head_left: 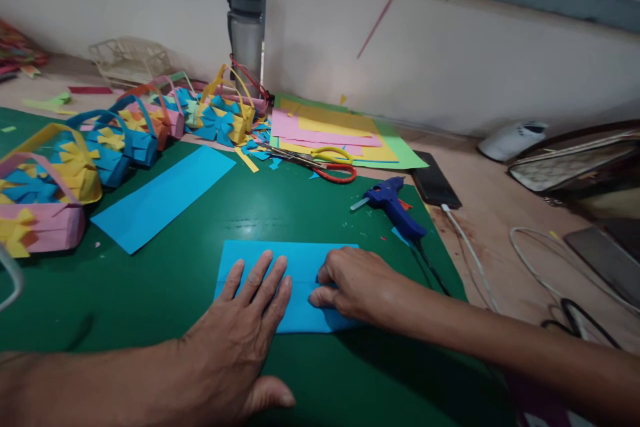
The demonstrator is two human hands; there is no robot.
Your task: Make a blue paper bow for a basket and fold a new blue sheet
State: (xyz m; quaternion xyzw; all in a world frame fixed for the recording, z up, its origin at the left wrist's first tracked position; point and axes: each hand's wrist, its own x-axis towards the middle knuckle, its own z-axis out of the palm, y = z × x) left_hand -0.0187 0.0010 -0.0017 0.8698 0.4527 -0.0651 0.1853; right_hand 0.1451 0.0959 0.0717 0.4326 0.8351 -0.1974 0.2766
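A folded sheet of blue paper (300,265) lies on the green mat before me, with a line running lengthwise through its middle. My left hand (250,320) rests flat on the paper's left half, fingers stretched and thumb out over the mat. On the right half, my right hand (357,283) presses down near the middle line, its fingers curled in; what lies under the fingertips is hidden. A separate blue paper strip (165,200) lies slantwise to the upper left, touched by neither hand.
Several small paper baskets (113,153) stand on the left. Scissors (320,163) lie before stacked coloured paper (330,127). A blue glue gun (393,207) and a corded phone (435,180) are at the right. A bottle (247,33) stands by the wall.
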